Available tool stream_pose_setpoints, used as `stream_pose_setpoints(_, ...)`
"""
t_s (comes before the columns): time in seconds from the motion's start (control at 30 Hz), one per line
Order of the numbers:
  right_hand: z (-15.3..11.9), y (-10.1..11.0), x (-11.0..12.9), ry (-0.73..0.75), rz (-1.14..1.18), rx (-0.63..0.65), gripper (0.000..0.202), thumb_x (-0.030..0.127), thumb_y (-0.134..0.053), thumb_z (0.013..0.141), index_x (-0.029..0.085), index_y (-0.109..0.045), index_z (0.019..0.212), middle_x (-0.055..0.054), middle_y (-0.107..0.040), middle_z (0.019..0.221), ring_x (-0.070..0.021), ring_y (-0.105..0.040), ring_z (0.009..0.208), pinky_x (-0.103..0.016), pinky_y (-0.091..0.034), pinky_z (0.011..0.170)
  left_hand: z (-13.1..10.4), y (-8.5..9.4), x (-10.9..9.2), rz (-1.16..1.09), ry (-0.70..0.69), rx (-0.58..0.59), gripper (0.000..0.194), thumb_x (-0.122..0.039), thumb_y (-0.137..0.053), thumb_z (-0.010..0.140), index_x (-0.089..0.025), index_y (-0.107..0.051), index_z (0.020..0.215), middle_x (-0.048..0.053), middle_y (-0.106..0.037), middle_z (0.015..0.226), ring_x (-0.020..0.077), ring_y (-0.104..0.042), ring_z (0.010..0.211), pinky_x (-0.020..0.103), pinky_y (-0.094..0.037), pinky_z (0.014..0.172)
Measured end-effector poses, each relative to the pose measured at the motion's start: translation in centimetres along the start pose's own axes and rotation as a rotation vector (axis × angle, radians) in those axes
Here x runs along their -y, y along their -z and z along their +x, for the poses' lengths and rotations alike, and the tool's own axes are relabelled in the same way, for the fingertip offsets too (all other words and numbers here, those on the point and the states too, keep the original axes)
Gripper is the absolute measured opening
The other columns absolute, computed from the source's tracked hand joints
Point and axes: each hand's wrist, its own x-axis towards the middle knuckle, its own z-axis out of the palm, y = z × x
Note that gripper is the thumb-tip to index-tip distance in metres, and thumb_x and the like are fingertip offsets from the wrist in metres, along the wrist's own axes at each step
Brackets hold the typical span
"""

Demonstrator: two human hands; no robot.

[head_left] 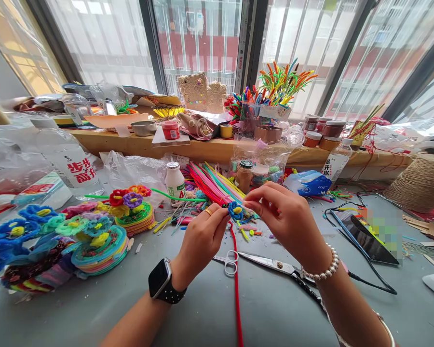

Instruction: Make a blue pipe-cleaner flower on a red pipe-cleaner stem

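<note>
A small blue flower with a yellow centre (235, 210) is held up over the middle of the table. My left hand (207, 230) pinches its left side, fingers closed. On its right, my right hand (280, 217) has thumb and forefinger pressed together close to the petals; what lies between them is too small to make out. A red pipe cleaner (236, 289) hangs or lies below the flower, running toward the front edge. Small white-handled scissors (230, 263) and large scissors (275, 265) lie beneath my hands.
Fuzzy flower pots (101, 250) stand at the left. Behind my hands are a bundle of pipe cleaners (210, 185), a white bottle (175, 183) and a brown jar (243, 177). A black device with cables (369, 241) and a twine spool (419, 183) are at the right.
</note>
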Motion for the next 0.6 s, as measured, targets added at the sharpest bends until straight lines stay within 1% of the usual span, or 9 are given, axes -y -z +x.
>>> stream_pose_setpoints(0.23,0.01,-0.23,0.16,-0.017,0.004,0.038,0.008,0.022,-0.055,0.075,0.017,-0.060,0.080,-0.003,-0.056,0.077,-0.0143,-0.051,0.073,-0.024,-0.040,0.063,-0.08,-0.08,-0.05,-0.024,0.010,0.000,0.012,-0.015,-0.037,0.082,-0.015,-0.049,0.084,0.003,-0.050,0.073,0.0124,-0.046,0.066,0.023,-0.038,0.060)
stream_pose_setpoints(0.43,-0.01,-0.60,0.05,-0.010,-0.006,0.052,0.005,0.017,-0.055,0.075,0.016,-0.059,0.073,-0.003,-0.056,0.074,-0.0143,-0.050,0.071,-0.025,-0.041,0.064,-0.14,-0.05,-0.06,-0.066,0.031,0.023,0.013,-0.015,-0.036,0.082,-0.016,-0.049,0.082,0.002,-0.049,0.072,0.0119,-0.044,0.064,0.023,-0.037,0.060)
stream_pose_setpoints(0.6,-0.12,-0.72,-0.01,-0.005,-0.003,0.043,0.006,0.017,-0.053,0.076,0.015,-0.058,0.074,-0.004,-0.055,0.075,-0.0147,-0.050,0.072,-0.026,-0.040,0.065,0.02,0.14,-0.27,-0.104,0.050,0.036,0.015,-0.016,-0.035,0.083,-0.016,-0.050,0.083,0.002,-0.048,0.071,0.0118,-0.044,0.065,0.023,-0.037,0.059)
